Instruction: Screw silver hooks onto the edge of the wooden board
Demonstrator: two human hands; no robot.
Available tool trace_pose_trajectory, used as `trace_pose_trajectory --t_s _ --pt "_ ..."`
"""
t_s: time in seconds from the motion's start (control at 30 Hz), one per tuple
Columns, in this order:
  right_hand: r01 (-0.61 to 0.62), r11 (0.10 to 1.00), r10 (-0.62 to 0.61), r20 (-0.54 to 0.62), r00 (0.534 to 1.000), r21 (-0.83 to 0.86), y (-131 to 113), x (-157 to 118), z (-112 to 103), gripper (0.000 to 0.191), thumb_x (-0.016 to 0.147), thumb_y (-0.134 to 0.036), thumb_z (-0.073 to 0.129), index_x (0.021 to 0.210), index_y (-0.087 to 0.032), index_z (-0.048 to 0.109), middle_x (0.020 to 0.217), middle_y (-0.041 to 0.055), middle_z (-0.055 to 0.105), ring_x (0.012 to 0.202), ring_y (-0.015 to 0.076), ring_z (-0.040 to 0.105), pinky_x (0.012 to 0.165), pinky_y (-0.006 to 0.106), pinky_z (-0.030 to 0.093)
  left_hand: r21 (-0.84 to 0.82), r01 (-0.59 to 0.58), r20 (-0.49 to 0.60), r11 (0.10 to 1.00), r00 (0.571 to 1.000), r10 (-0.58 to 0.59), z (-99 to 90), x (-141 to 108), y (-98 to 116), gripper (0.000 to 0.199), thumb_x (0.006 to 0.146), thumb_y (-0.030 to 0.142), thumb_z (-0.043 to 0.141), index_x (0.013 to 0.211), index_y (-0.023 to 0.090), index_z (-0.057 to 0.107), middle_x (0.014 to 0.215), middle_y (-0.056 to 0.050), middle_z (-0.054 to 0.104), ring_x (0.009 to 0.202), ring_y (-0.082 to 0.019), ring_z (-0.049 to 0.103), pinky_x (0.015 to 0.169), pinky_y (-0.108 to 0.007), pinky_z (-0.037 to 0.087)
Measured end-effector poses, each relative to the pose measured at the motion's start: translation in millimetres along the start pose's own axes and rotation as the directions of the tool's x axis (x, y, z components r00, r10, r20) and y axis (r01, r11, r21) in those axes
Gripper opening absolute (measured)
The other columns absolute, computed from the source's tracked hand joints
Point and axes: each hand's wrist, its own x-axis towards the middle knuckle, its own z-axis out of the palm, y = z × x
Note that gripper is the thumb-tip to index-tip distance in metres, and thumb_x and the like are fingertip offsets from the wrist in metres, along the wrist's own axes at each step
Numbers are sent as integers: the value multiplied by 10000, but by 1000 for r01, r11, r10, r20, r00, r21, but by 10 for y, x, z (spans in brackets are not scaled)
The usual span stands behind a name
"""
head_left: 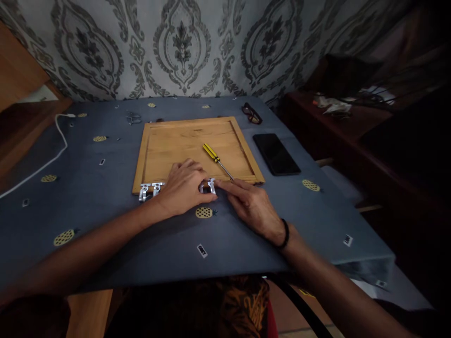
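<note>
A framed wooden panel (190,145) lies flat, with metal hinges (157,188) along the left part of its near edge. My left hand (186,185) is closed on another metal hinge (211,187) near the middle of that edge, its thumb below the metal. My right hand (252,206), with a dark band at the wrist, reaches in from the right; its index finger points to the hinge's right side, and whether it holds something small is unclear. A yellow and black screwdriver (211,153) lies on the panel, its tip near the right knuckles.
The panel rests on a table with a blue pineapple-print cloth (169,256). A black phone (276,154) and glasses (251,113) lie to the right. Small metal pieces (133,118) sit behind the panel at the left. A white cable (60,141) runs along the left side.
</note>
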Motion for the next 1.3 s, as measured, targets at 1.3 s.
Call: trace_pose_trajectory --t_s 1.3 --pt "67 768 333 -486 808 637 -154 626 15 212 980 -396 675 1075 -281 524 901 -18 618 546 96 622 472 251 493 -19 -20 6 1000 1000 21 12 -4 -20 368 854 499 811 1017 173 764 1063 -79 717 1155 -318 582 936 -441 416"
